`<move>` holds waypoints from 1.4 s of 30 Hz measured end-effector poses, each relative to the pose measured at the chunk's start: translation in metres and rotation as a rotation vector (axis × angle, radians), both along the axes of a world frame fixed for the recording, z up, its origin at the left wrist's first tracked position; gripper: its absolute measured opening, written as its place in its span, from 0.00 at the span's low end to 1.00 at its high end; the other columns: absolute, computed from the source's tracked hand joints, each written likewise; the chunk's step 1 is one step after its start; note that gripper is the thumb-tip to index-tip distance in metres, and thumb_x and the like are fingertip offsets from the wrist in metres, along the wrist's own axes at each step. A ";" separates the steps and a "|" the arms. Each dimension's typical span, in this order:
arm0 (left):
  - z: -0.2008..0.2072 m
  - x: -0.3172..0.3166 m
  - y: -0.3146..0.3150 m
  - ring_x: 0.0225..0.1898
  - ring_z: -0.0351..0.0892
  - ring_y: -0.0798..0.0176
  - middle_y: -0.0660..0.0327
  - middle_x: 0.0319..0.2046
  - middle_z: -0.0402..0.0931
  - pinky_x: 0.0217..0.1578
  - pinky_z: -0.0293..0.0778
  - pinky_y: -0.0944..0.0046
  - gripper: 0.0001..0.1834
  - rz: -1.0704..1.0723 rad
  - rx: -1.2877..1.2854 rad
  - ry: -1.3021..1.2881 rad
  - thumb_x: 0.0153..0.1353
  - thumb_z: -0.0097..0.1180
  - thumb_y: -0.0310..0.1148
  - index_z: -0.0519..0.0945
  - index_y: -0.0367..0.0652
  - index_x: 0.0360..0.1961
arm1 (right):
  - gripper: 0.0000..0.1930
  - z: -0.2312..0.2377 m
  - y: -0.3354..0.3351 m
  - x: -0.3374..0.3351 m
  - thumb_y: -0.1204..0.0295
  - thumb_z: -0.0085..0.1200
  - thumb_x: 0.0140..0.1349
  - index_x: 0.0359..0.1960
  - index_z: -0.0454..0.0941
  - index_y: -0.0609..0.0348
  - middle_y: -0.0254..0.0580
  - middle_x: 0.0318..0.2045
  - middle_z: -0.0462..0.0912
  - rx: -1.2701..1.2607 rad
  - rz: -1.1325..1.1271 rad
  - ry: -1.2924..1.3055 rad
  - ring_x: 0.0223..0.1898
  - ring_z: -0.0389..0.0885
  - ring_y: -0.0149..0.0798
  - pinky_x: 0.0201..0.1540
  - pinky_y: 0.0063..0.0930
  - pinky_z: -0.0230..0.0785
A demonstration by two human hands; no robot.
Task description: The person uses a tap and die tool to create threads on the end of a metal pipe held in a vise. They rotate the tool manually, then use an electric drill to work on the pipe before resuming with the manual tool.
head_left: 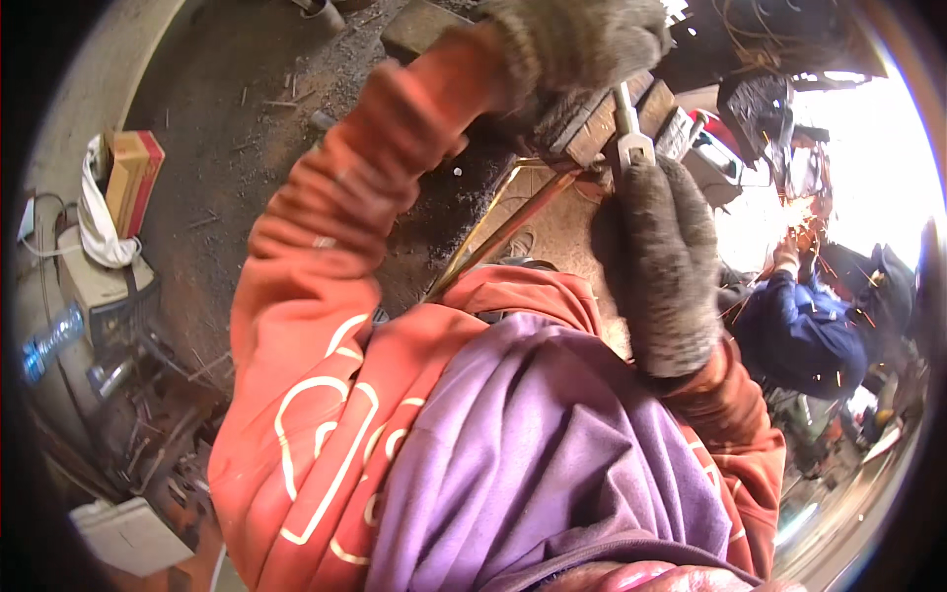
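Note:
A rough grey work glove covers my left hand (582,44) at the top, its fingers curled over the far end of a pale metal rod (625,111). That end is hidden under the glove. The near end of the rod widens into a light slotted piece. Around this part my right hand (666,261) is closed, in a matching grey glove. Just left of the rod lie worn wooden blocks (584,123). Both arms are in orange sleeves, the left one reaching up and across.
A brownish metal bar (528,215) slants below the blocks. At right, a co-worker in blue (804,331) bends close to flying sparks (801,212). On the left are a cardboard box (130,183), a plastic bottle (54,340) and scattered metal scraps (158,424).

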State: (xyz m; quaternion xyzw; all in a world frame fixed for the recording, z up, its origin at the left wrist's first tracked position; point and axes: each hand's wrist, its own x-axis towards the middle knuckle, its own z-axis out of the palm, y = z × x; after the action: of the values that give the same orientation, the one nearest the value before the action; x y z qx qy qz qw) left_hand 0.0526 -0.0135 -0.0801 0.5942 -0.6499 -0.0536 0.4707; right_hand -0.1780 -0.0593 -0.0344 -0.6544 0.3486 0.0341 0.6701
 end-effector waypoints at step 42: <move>-0.017 -0.160 0.078 0.63 0.70 0.37 0.43 0.61 0.71 0.63 0.64 0.41 0.27 0.920 -0.127 -0.186 0.71 0.56 0.45 0.74 0.37 0.64 | 0.30 -0.006 -0.104 0.160 0.65 0.61 0.68 0.70 0.71 0.63 0.45 0.59 0.82 -0.527 1.178 -0.001 0.52 0.80 0.32 0.54 0.28 0.76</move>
State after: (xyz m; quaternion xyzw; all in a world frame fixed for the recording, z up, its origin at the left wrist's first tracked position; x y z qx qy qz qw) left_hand -0.1077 0.0640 -0.0971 0.7927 -0.3606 0.2538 0.4210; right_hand -0.0180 -0.1637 -0.0403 -0.8789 -0.0725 0.3093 0.3559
